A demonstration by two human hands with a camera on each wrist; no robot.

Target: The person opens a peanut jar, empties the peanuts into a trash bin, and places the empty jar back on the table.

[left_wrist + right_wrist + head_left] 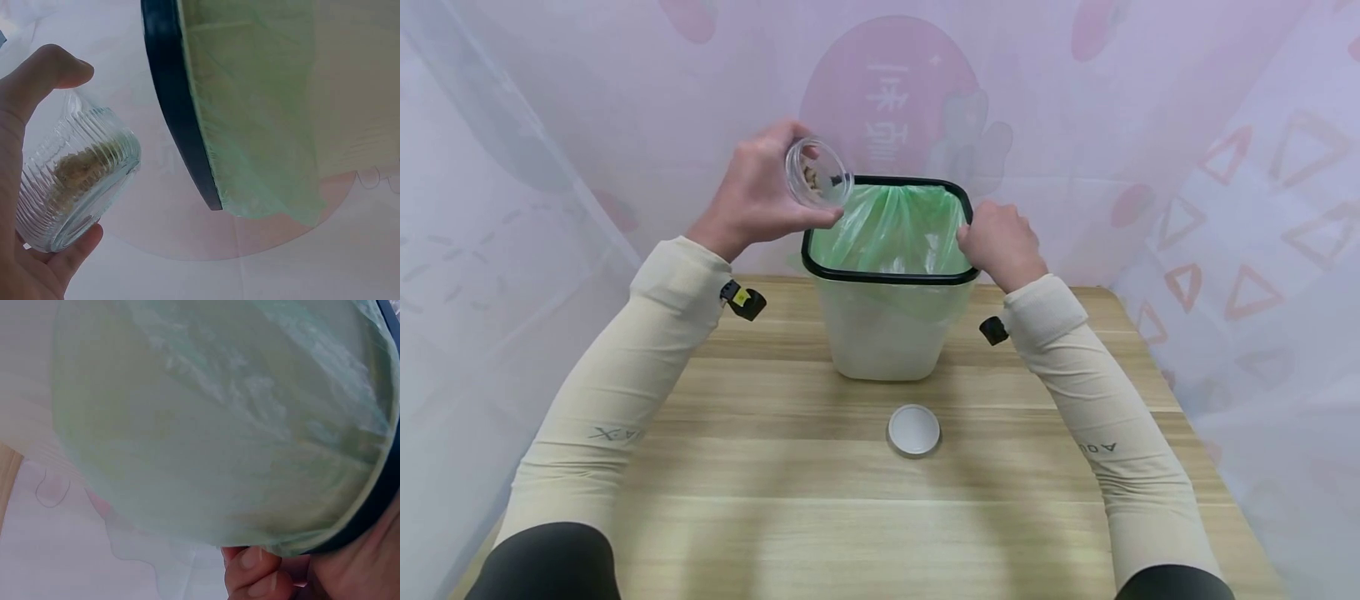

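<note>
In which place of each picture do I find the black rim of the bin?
Head: the black rim is at upper centre.
Left wrist: it slants down from the top edge, left of centre.
Right wrist: it follows the right side, curving toward bottom right.
Shared landmark: the green bag, against the rim.

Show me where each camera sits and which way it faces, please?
Head: worn on the head, facing forward and down at the wastebasket and round white lid; cream sleeves, left hand and right hand show.
Left wrist: worn there, facing the ribbed glass jar and the wastebasket's black rim; part of the left hand shows.
Right wrist: worn there, facing the green liner; part of the right hand shows.
Shared: both wrist views show the black rim and green liner.
</note>
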